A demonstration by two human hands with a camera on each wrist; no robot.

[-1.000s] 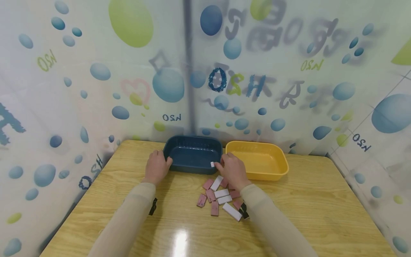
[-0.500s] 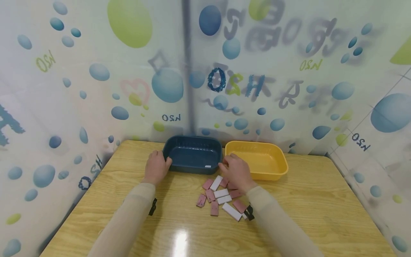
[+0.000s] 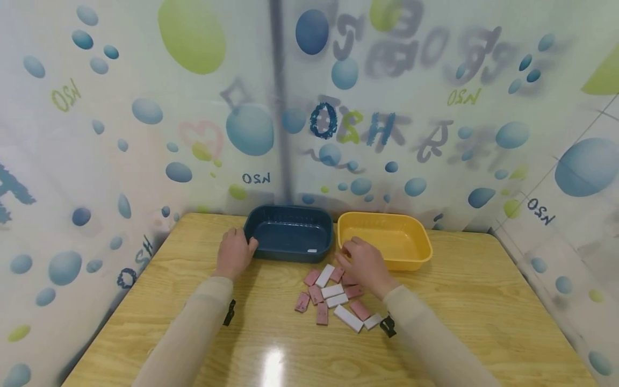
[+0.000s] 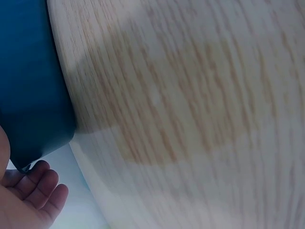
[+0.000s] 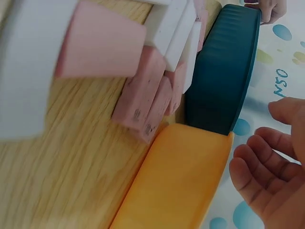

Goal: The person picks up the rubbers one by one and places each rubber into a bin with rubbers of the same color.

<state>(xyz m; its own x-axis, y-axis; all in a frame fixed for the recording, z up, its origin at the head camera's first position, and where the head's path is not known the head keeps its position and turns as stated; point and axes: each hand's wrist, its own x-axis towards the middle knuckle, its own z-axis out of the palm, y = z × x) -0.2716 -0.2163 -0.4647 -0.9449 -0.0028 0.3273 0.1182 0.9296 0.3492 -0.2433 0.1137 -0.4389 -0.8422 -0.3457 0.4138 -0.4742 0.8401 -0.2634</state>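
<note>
My left hand (image 3: 234, 252) holds the left end of a dark blue plastic bin (image 3: 285, 257) by its rim, thumb on the near side. In the left wrist view its curled fingers (image 4: 45, 188) show at the rim. One small white eraser (image 3: 312, 251) lies inside that bin near its front right corner. My right hand (image 3: 364, 263) hovers at the yellow bin's (image 3: 408, 265) front left corner with nothing in it; its fingers (image 5: 259, 160) are loosely bent, thumb apart. Beneath and left of it lie several pink erasers (image 3: 322, 314) and white erasers (image 3: 348, 318), loosely grouped on the table.
Both bins stand side by side at the back of the wooden table (image 3: 193, 344), close to a patterned curtain (image 3: 309, 107). The eraser group lies in front of the gap between the bins.
My right hand lets go of a small white eraser, which drops into the blue bin. It then draws back right and toward me, uncovering more erasers. My left hand stays put.
</note>
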